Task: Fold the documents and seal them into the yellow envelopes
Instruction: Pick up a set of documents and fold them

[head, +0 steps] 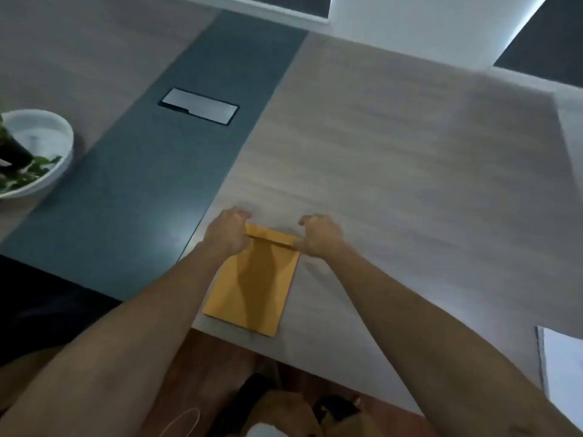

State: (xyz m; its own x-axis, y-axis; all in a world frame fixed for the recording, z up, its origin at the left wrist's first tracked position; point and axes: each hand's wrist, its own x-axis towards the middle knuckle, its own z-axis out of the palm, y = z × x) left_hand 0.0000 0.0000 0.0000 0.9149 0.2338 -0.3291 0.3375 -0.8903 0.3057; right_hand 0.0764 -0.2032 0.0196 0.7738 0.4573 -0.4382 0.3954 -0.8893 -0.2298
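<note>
Head view, nearest first: at the lower right a stack of white sheets [561, 364] lies on the table's corner, flat and unfolded, well apart from the work. These look like documents waiting to be folded, so the task is likely only partly done.

Just past the table's near edge lies the yellow envelope [255, 279], lengthwise away from the person, its near end almost at the edge. It is smooth manila paper, rectangular, with faint diagonal seams showing through its face. Whether a folded document is inside cannot be seen, though it lies slightly full, not dead flat.

At its far end the flap [271, 236] is turned down as a narrow band across the mouth. The left hand [228, 233] sits on the far left corner and the right hand [320, 236] on the far right corner. Both have their fingers curled, and each seems to pinch the flap's end against the envelope body. My reading is that this envelope is at the sealing stage, with the fold made and the flap being pressed along its crease.

Beyond the hands stretches the table [410, 184], pale matt wood-grain laminate. To the left runs a dark grey strip [176, 171] with a brushed-metal cover plate [199, 105] set into it. Farther left sits a glossy white round planter [60, 134] holding green leaves [28, 171].
</note>
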